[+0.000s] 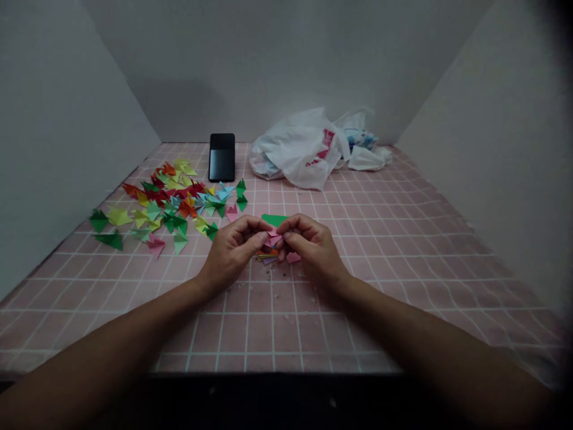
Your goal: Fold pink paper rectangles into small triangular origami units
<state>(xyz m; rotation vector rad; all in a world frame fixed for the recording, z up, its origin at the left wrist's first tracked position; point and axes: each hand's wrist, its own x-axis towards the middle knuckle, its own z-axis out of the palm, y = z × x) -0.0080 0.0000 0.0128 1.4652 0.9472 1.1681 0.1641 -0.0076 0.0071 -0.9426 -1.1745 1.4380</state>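
Head view, centre of the frame: the left hand (230, 254) and right hand (311, 248) are together, their fingertips pinching a small piece of pink folded paper (272, 239) just above a thin stack of coloured paper (267, 257). A green paper sheet (273, 220) shows behind the knuckles, and a pink paper scrap (293, 258) lies beside the right hand. Folded paper triangles (165, 206) spread across the upper left of the pink grid-lined surface (380, 239), with a black smartphone (221, 157) and a white plastic bag (299, 149) farther back. An uneven pinch could crease or tear the pink paper, and a careless wrist movement could knock the loose stack into the nearby triangles.
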